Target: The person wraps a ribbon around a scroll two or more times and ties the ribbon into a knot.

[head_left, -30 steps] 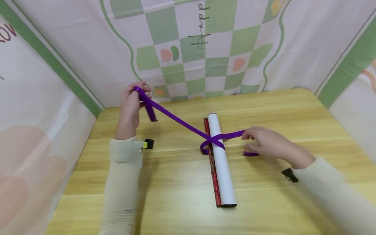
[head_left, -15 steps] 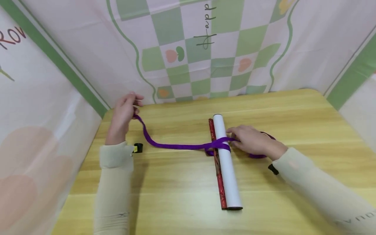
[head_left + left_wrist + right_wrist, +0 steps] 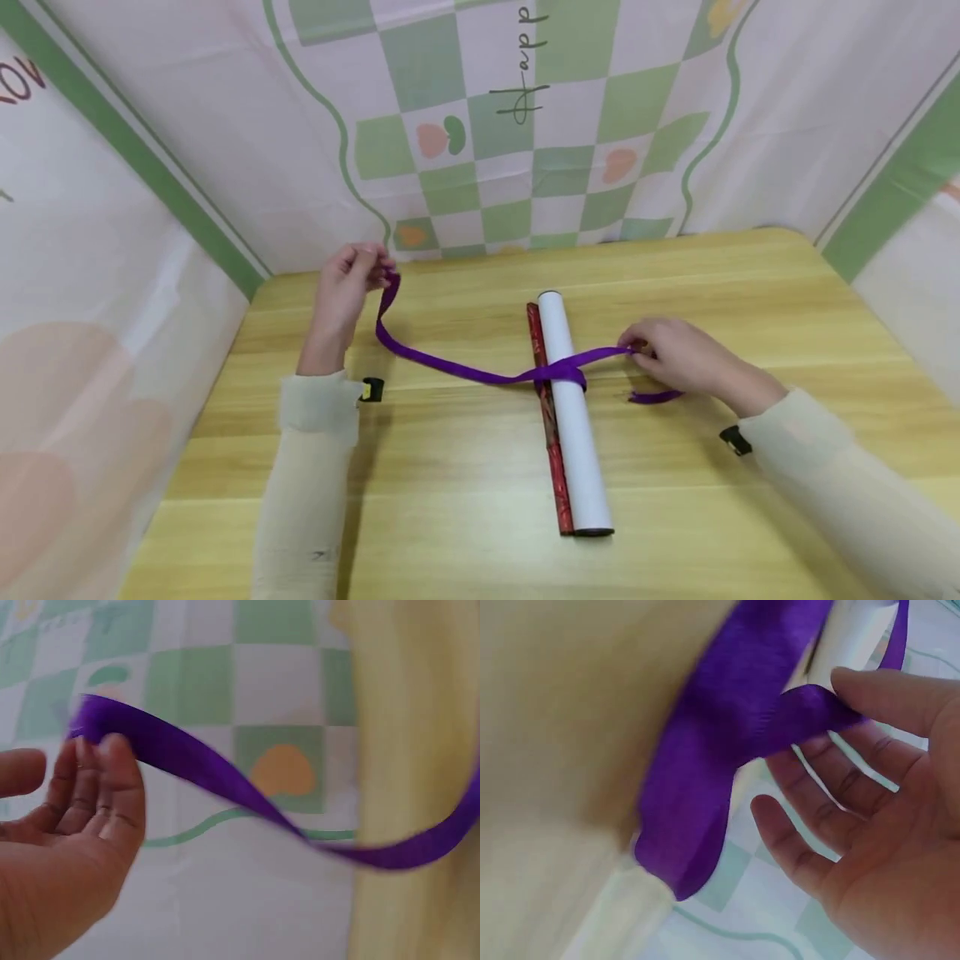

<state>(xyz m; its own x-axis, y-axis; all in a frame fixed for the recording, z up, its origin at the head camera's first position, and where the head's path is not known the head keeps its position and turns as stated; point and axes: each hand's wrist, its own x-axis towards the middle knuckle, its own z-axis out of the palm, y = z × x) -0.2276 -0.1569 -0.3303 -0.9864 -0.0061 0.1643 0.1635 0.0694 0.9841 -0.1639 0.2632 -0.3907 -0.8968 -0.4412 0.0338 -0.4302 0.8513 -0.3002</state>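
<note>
A purple ribbon (image 3: 442, 364) crosses over a white tube (image 3: 581, 454) and a thin red stick-like roll (image 3: 557, 475), which lie side by side on the table. My left hand (image 3: 351, 283) is raised at the back left, holding one end of the ribbon at its fingertips; in the left wrist view the thumb stands apart from the curled fingers. From there the ribbon sags to the tube. On the tube's right, my right hand (image 3: 686, 354) pinches the other side of the ribbon (image 3: 802, 720) between thumb and fingers. Its loose tail hangs below that hand.
The wooden table (image 3: 450, 483) meets a checkered cloth backdrop (image 3: 517, 167) at its far edge. More cloth hangs at the left and right sides. A black wrist strap (image 3: 372, 389) sits at the left cuff, another black strap (image 3: 735, 440) at the right.
The left-hand ribbon was taut, then went slack, and its hanging tail is gone. The ribbon's small loop beside the red roll shrank. My right hand moved toward the tube, then back right.
</note>
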